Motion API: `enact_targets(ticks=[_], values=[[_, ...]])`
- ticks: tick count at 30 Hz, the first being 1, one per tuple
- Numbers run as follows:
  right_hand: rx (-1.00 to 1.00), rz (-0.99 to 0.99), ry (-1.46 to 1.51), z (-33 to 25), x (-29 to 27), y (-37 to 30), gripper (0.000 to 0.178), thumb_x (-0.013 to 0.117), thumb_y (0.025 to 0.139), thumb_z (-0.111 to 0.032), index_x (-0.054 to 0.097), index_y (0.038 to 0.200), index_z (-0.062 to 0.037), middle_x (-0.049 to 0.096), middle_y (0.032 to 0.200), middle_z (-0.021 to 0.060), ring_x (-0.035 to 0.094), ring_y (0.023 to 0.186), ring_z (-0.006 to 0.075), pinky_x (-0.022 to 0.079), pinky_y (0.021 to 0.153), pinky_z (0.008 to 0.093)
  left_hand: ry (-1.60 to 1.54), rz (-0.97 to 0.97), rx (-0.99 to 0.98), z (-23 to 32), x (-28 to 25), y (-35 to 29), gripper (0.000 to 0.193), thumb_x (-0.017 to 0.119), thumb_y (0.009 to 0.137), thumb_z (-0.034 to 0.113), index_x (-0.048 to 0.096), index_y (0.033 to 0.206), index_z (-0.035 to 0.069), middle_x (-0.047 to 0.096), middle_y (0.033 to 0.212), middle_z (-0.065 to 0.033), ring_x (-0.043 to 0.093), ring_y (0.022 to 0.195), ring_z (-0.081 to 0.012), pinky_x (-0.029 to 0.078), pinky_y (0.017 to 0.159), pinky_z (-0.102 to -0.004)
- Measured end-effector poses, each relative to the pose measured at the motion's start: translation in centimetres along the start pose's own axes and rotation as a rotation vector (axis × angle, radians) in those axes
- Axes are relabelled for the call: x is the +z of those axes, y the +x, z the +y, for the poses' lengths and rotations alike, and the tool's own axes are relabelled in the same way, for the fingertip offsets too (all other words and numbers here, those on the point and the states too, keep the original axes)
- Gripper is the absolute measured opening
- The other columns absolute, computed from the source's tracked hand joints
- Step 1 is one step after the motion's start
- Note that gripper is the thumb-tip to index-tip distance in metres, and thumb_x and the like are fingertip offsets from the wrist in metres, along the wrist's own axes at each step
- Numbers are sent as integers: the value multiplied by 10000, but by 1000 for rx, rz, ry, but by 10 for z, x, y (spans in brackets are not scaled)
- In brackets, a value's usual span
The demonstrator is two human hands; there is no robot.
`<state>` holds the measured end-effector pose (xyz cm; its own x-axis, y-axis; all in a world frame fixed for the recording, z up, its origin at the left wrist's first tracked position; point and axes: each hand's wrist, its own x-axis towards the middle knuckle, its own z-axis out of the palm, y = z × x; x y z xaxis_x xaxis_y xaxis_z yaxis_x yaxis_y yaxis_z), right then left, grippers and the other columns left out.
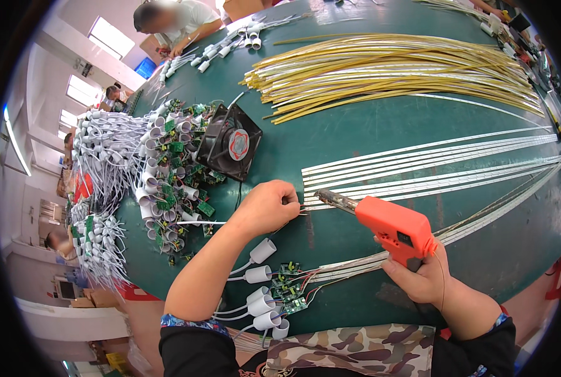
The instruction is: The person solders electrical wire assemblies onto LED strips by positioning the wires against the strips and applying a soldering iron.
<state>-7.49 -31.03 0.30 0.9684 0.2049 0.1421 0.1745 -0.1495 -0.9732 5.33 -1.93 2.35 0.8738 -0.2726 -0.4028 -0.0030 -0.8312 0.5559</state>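
1. Left hand [264, 207] first, bare, in the head view: thumb and fingertips curled together, looks like a pinch on some thin wire ends [303, 212]. Can't count them. They sit right by the nearest strip ends, so my guess is the low grip is for steadiness.

2. Right hand [421, 279], also bare, is wrapped around the handle of a red-orange plastic soldering gun [393, 226], pistol style. Its dark metal tip [338, 201] aims left, just over the strip ends. Can't tell if it's touching. That angle probably leaves the left fingers some room.

3. Long flat white strips [381, 164] lie side by side on the dark green table [494, 251], left ends roughly lined up, presumably so each one's easy to get at.

4. Closer to the body, small green circuit boards [286, 290] are wired to more strips, with white tubular cups [257, 274] beside them, apart from the tip.

5. Black square fan [230, 144] stands tilted past the left hand, maybe for fumes.

6. Long yellow-and-white strips [387, 75] are bundled across the far side, likely parked out of the way.
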Motion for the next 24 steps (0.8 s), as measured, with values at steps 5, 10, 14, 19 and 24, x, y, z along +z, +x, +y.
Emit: enact_targets(ticks=[5,10,14,19,24], values=[[57,-43,22,-7,-2,1,359,743,798,-119,611,1119,-27,631,879,84,611,746,228,498,714,339,-12,0,-18,0,-1,-1,140,647,777,141,652,785,1,645,808,-130,636,758,-267,501,698,-368],[51,-46,7,-3,-3,-2,397,753,787,-112,605,1143,-16,626,897,104,610,745,250,498,716,343,19,-9,40,3,-3,-5,154,645,788,128,647,891,13,645,883,-123,635,839,-270,503,749,-360],[46,-46,11,-5,-3,-1,393,752,784,-110,604,1135,-13,626,895,103,611,748,251,498,716,342,-74,47,299,-15,-7,-13,162,674,797,68,643,950,21,614,919,-64,601,849,-170,489,765,-313],[54,-29,26,-3,-1,-2,397,748,789,-116,596,1142,-16,629,897,98,613,755,240,498,717,339,84,-19,415,-13,-8,-17,131,683,802,56,655,929,40,578,908,-80,590,859,-249,486,784,-339],[50,-21,18,-1,0,-2,391,744,795,-118,593,1142,-20,631,870,86,612,756,221,497,715,334,212,21,403,-8,-4,-19,90,690,821,73,640,884,32,578,908,-91,590,856,-266,487,773,-349]])
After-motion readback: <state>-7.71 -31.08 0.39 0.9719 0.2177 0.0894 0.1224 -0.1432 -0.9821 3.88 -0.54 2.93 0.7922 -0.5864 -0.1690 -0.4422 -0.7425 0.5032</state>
